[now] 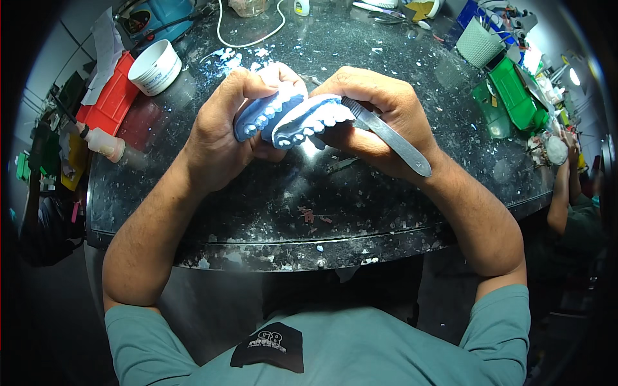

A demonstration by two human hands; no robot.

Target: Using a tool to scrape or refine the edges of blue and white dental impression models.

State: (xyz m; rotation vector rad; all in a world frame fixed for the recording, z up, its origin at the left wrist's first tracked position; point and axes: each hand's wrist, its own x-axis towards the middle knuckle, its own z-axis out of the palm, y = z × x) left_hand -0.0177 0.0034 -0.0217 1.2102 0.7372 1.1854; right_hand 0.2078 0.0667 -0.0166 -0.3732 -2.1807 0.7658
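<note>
My left hand (225, 122) is closed round a blue plaster dental cast (267, 116), its row of teeth turned toward me. A second blue dental cast (312, 122) sits in my right hand (386, 116), tilted and overlapping the first one's right side. I cannot tell whether the two casts touch. The same right hand also keeps a flat metal scalpel handle (399, 145) with a ribbed grip, slanting down across the palm toward the wrist. Fingers and cast hide its working end. Both hands are raised above the dark worktop (257, 212).
Pale blue shavings (228, 61) lie beyond my left hand. At left are a white tub (155, 67), a red bin (108, 96) and a small bottle (104, 145). Green bins (518, 93) and a tool basket (479, 42) stand right. Another person's arm (561, 193) shows far right.
</note>
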